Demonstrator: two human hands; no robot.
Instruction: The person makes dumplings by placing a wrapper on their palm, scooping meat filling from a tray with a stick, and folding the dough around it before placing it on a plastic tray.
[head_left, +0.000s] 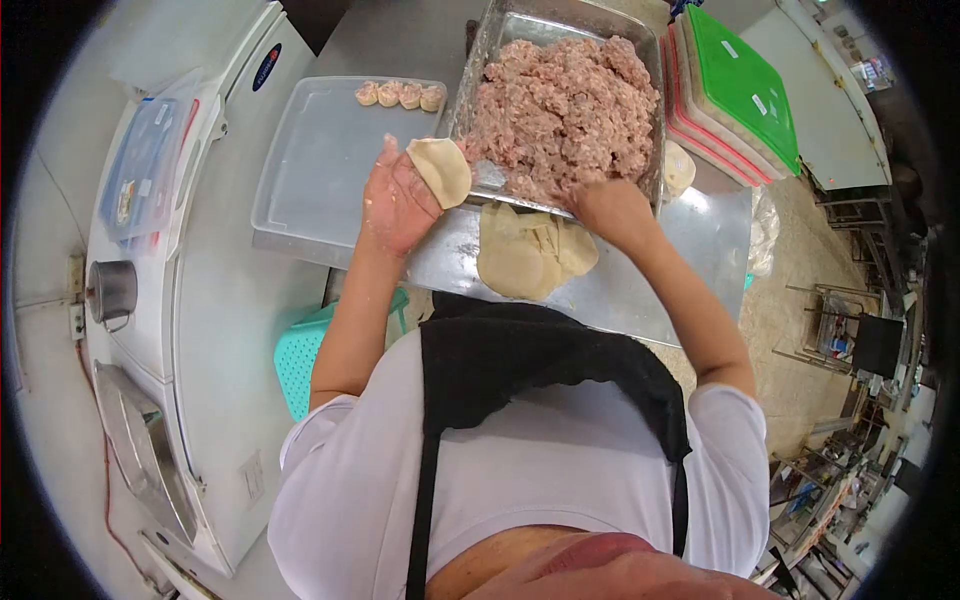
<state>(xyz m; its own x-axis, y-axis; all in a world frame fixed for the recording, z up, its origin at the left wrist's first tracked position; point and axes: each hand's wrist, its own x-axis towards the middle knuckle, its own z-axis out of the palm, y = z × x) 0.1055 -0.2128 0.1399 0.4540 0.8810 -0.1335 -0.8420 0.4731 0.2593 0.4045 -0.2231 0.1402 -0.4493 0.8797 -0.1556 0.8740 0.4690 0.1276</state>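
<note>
My left hand (pixel 398 205), dusted with white flour or bits of filling, holds a round dumpling wrapper (pixel 441 172) at its fingers. My right hand (pixel 612 212) reaches over the near rim of a deep metal tray (pixel 522 27). Its fingers are hidden at the lower edge of the pink minced meat (pixel 570 115) heaped there. Between the hands, a loose stack of pale dough wrappers (pixel 528 255) lies on the metal table in front of the tray. Several small filled dumplings (pixel 400 95) stand in a row at the far edge of a translucent plastic tray (pixel 320 165) on the left.
Stacked containers with a green lid (pixel 742 85) stand to the right of the meat. More pale dough (pixel 679 170) sits beside the metal tray. A white refrigerator (pixel 235 300) lines the left side, and a turquoise basket (pixel 298 365) is below the table.
</note>
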